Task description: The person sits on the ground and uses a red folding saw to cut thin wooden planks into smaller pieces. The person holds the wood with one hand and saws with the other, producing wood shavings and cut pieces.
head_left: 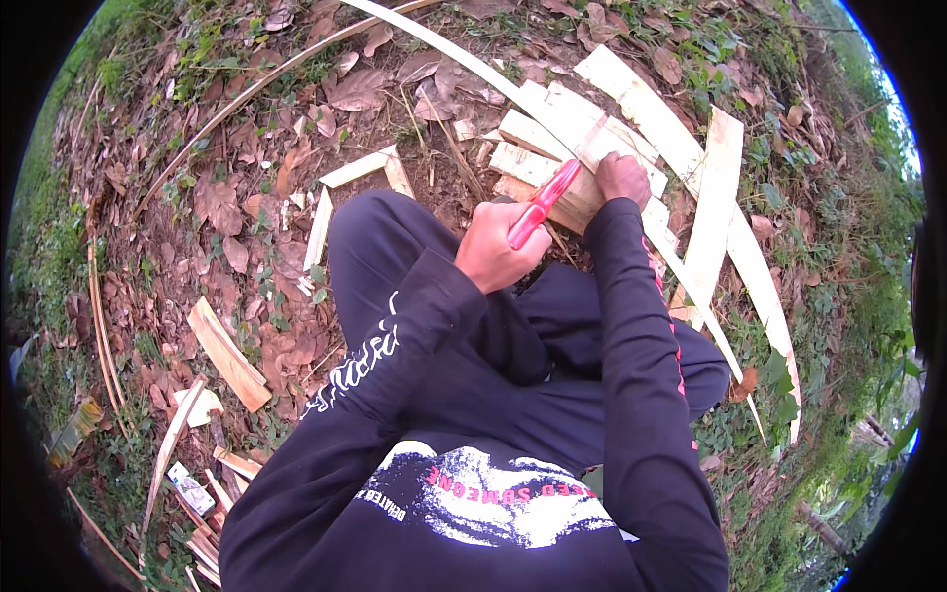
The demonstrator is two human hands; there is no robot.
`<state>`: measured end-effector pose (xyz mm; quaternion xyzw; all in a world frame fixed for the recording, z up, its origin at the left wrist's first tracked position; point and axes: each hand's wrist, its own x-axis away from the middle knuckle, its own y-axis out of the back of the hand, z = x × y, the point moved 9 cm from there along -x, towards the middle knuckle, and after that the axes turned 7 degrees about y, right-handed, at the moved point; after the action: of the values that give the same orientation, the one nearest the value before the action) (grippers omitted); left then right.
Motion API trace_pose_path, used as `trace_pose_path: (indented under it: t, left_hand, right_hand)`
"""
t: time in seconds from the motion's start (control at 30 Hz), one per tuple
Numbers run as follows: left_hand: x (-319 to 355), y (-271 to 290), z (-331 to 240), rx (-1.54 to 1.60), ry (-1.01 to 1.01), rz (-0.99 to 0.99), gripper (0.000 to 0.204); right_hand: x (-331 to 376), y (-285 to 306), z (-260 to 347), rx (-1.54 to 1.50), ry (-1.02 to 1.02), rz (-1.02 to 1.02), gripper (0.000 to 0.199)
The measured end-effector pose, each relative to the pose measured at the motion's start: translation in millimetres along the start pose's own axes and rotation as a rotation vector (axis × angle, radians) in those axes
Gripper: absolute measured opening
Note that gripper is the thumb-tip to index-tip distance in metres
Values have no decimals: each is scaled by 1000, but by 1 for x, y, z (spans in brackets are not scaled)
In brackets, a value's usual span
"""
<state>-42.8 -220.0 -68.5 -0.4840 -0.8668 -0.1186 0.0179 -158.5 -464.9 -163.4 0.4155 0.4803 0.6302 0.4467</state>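
Observation:
My left hand is closed round the red handle of a bladed tool. Its thin blade points away from me across a long pale wooden strip; whether it is a knife or a saw I cannot tell. The strip curves in from the far side and lies over a stack of pale wooden pieces. Closed on the strip, just right of the blade, my right hand holds it down there. Its fingertips are mostly hidden.
Flat boards lie crossed to the right of the stack. An angled frame of thin wood rests left of my knee. Farther left are a curved wood piece, split sticks and a small white box. Dry leaves cover the ground.

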Motion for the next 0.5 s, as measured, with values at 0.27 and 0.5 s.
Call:
trace_pose_path:
  t: [0.27,0.5]
  left_hand:
    - [61,43,-7,50,96,72,14]
    - [-1,-9,5,-10,-11,-17,16]
  right_hand:
    - [-6,-4,2,-14,-2,2,47]
    - [-3,-6,3,11,-1,43,48]
